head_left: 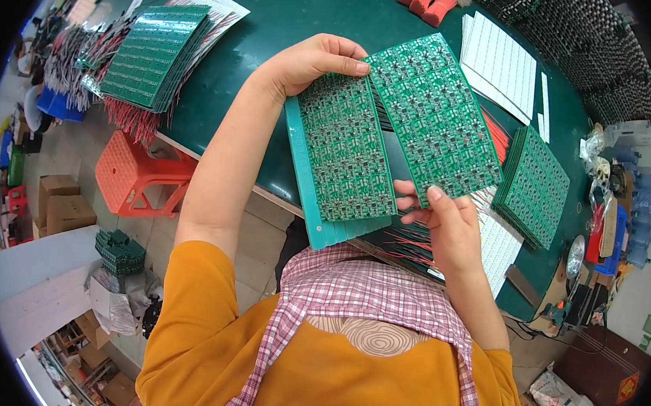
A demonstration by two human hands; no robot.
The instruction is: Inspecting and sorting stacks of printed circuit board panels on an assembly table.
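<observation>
My left hand point(314, 63) grips the top edge of a stack of green circuit board panels point(341, 163), held upright over the table's front edge. My right hand point(445, 223) pinches the lower edge of a single green circuit board panel point(435, 119), lifted off the stack and tilted to the right. Red wires point(413, 243) show under my right hand.
A dark green table point(293, 20) carries a fanned stack of green boards point(155, 55) with red leads at the left, another green stack point(534, 187) at the right, white sheets point(501, 64), and black trays point(593, 48). An orange stool point(135, 175) stands below.
</observation>
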